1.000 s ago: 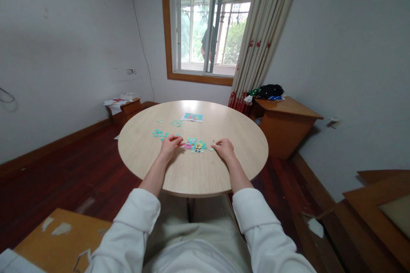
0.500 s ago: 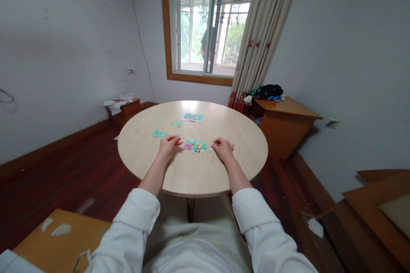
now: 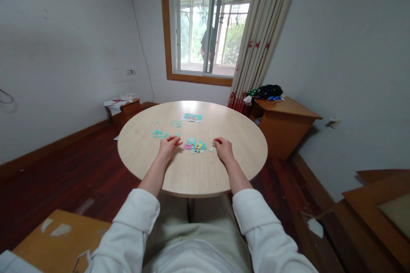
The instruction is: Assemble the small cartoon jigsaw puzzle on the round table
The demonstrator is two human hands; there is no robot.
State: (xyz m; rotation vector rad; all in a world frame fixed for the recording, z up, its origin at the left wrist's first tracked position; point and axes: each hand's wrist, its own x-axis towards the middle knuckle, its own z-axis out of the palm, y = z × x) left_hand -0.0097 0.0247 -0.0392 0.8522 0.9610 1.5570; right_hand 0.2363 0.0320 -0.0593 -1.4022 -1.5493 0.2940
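A partly joined jigsaw puzzle [image 3: 194, 146] with pink, yellow and turquoise cartoon figures lies on the round table [image 3: 195, 175]. Left of it rests my left hand [image 3: 169, 145], fingers drawn together; whatever is between them is too small to make out. On the puzzle's other side my right hand [image 3: 224, 148] pinches a small pale puzzle piece [image 3: 213, 142] at its fingertips. Just below that piece, a loose pale piece [image 3: 211, 149] lies close to the puzzle's right edge. Several turquoise pieces [image 3: 159, 134] are gathered beyond my left hand.
A printed picture sheet [image 3: 192, 117] lies toward the far edge, with several pale green pieces [image 3: 176, 123] left of it. A wooden desk [image 3: 288, 115] with clothes stands at the right. Behind the window [image 3: 195, 21] a person is partly visible.
My right hand's fingers have drawn closer together, and the other fingers no longer spread out to the right. My left hand has stayed in place.
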